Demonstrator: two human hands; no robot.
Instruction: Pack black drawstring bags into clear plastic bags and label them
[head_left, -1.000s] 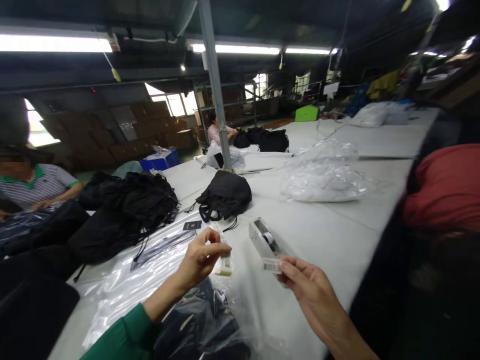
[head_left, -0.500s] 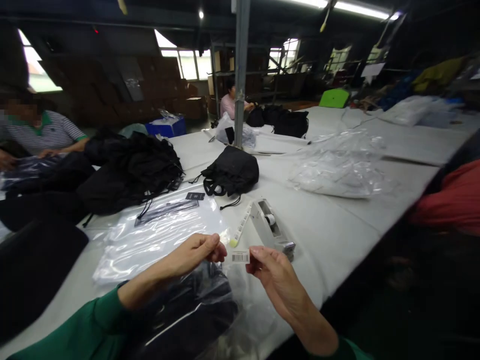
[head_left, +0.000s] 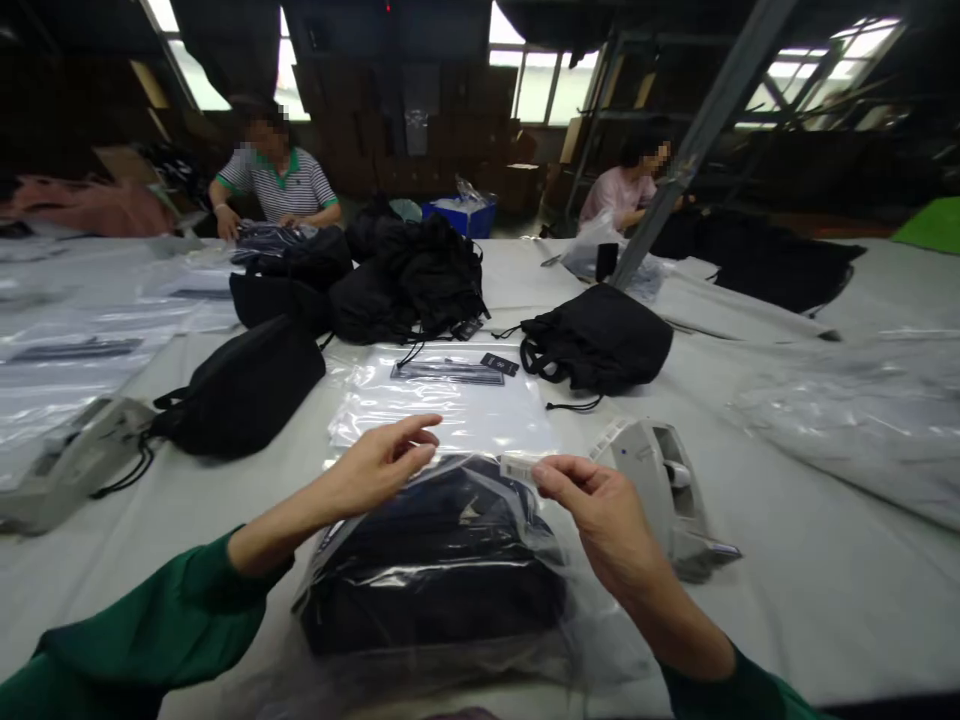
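Observation:
Between the thumb and fingers of my right hand [head_left: 592, 500] is a small white barcode label [head_left: 517, 468]. My left hand [head_left: 382, 455] hovers over the upper left of a packed black bag, its fingers apart and nothing in them. That black bag [head_left: 442, 590] lies inside a clear plastic bag in front of me. Beyond it is a stack of clear plastic bags [head_left: 450, 410] with a black hang tag [head_left: 500, 364] on top. A grey label dispenser [head_left: 660, 480] stands just right of my right hand.
A black drawstring bag [head_left: 600, 335] sits behind the dispenser, another black bag [head_left: 247, 385] to the left. Black bags [head_left: 412, 275] are heaped farther back. Clear plastic [head_left: 862, 400] lies at right. A second dispenser [head_left: 67, 460] is at left. Two people work across the table.
The view has swung left. My right hand has brought the barcode label from beside the dispenser to above the packed black bag. My left hand's fingers have spread.

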